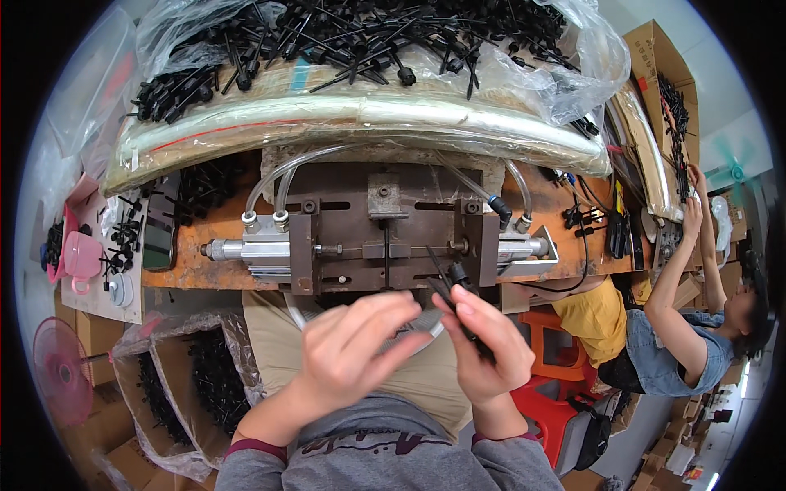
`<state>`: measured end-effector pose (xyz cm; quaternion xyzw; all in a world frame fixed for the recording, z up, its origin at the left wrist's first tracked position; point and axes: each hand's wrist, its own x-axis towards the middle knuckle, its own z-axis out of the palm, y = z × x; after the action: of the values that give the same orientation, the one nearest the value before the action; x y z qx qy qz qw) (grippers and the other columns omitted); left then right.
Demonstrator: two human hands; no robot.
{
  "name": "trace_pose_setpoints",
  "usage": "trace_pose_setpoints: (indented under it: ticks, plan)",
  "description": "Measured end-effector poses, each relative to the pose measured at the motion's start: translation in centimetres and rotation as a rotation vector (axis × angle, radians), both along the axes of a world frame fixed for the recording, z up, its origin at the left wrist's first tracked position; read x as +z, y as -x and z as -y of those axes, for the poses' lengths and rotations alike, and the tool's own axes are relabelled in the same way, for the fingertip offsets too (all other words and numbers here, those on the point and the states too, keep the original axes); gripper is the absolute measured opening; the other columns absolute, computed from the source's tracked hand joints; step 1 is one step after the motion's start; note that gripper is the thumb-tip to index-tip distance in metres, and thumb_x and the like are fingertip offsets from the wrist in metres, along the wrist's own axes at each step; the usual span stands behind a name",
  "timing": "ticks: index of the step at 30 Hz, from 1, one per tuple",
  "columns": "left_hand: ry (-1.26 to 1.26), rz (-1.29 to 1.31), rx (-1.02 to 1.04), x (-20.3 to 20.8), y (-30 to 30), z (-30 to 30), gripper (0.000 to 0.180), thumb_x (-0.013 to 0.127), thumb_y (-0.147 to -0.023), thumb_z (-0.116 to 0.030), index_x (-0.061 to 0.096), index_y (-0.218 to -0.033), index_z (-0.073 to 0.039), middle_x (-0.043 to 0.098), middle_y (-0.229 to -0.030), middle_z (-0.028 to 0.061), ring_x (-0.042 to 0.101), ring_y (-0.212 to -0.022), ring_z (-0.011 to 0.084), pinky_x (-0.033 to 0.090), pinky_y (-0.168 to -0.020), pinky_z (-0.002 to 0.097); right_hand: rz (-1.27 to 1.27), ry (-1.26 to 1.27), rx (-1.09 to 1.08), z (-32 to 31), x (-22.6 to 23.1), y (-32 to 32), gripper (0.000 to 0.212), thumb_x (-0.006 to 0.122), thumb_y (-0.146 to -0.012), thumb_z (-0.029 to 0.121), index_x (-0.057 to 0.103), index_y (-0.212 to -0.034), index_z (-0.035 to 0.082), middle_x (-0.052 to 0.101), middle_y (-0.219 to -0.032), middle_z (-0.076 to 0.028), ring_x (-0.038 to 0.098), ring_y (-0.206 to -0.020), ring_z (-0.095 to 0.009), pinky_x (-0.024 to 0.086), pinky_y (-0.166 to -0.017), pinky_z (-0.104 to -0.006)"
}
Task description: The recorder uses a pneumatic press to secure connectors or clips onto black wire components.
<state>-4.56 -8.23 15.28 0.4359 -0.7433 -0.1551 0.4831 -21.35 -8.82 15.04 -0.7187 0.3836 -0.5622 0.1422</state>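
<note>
My right hand [494, 348] is closed around several black plastic parts [460, 278] with thin stems, which stick up past the thumb and fingers. Their lower ends are partly hidden in the palm. Beside it, my left hand [356, 348] has its fingers stretched out and holds nothing. Both hands are in front of a dark metal fixture [377, 184] with a pneumatic cylinder [258, 252] on the left and another cylinder [524, 245] on the right. A slim black piece [387, 237] stands upright at the fixture's centre block.
A large heap of black stemmed parts [368, 41] lies on plastic beyond the fixture. Clear air hoses [282, 184] arch over the orange bench [192, 274]. Lined boxes of black parts [184, 393] are at lower left. A co-worker [684, 335] reaches toward a carton [655, 65] at right.
</note>
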Motion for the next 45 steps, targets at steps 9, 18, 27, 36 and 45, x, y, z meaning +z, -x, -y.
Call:
trace_pose_setpoints:
  ticks: [9, 18, 27, 36, 45]
  plan:
    - [0.205, 0.125, -0.103, 0.1, 0.6, -0.6, 0.039, 0.075, -0.069, -0.010, 0.062, -0.105, -0.003, 0.062, -0.098, 0.0081, 0.062, -0.085, 0.0232, 0.051, -0.069, 0.0342, 0.769, -0.580, 0.358, -1.2, -0.6, -2.3, 0.018, 0.047, -0.095, -0.005, 0.039, -0.111, -0.001, 0.048, -0.130, -0.032, 0.057, -0.114, -0.041, 0.051, -0.094, -0.0426]
    - [0.231, 0.019, -0.081, -1.0, 0.7, -0.3, 0.036, 0.077, -0.067, -0.009, 0.064, -0.100, -0.001, 0.062, -0.097, 0.0075, 0.063, -0.080, 0.0226, 0.052, -0.066, 0.0322, 0.750, -0.554, 0.431, -1.9, -1.1, -3.1, 0.024, 0.039, -0.103, 0.018, 0.038, -0.119, 0.001, 0.040, -0.137, -0.034, 0.049, -0.123, -0.042, 0.041, -0.104, -0.0486]
    - [0.062, -0.137, -0.105, -0.1, -1.4, -1.0, 0.032, 0.078, -0.062, -0.002, 0.068, -0.092, -0.001, 0.062, -0.109, 0.0118, 0.064, -0.075, 0.0220, 0.054, -0.063, 0.0300, 0.688, -0.499, 0.328, -1.4, -1.1, -2.2, 0.029, 0.037, -0.102, 0.014, 0.038, -0.124, -0.005, 0.039, -0.138, -0.033, 0.049, -0.123, -0.043, 0.043, -0.103, -0.0465]
    - [0.015, 0.522, -0.041, -0.6, -2.5, 0.4, 0.021, 0.069, -0.071, -0.006, 0.060, -0.089, 0.001, 0.057, -0.128, 0.0139, 0.056, -0.071, 0.0180, 0.044, -0.068, 0.0309, 0.526, -0.243, 0.065, -1.3, -1.0, 0.2, 0.027, 0.041, -0.100, 0.009, 0.033, -0.124, -0.002, 0.055, -0.121, -0.031, 0.065, -0.100, -0.039, 0.051, -0.091, -0.0421]
    - [0.050, 0.806, -0.005, 1.0, -1.5, 0.9, 0.016, 0.062, -0.071, -0.008, 0.059, -0.084, 0.000, 0.058, -0.126, 0.0181, 0.049, -0.065, 0.0157, 0.041, -0.065, 0.0289, 0.420, -0.282, 0.012, -1.5, -0.5, 0.7, 0.028, 0.046, -0.093, -0.007, 0.034, -0.116, 0.002, 0.062, -0.110, -0.029, 0.069, -0.089, -0.038, 0.053, -0.086, -0.0367]
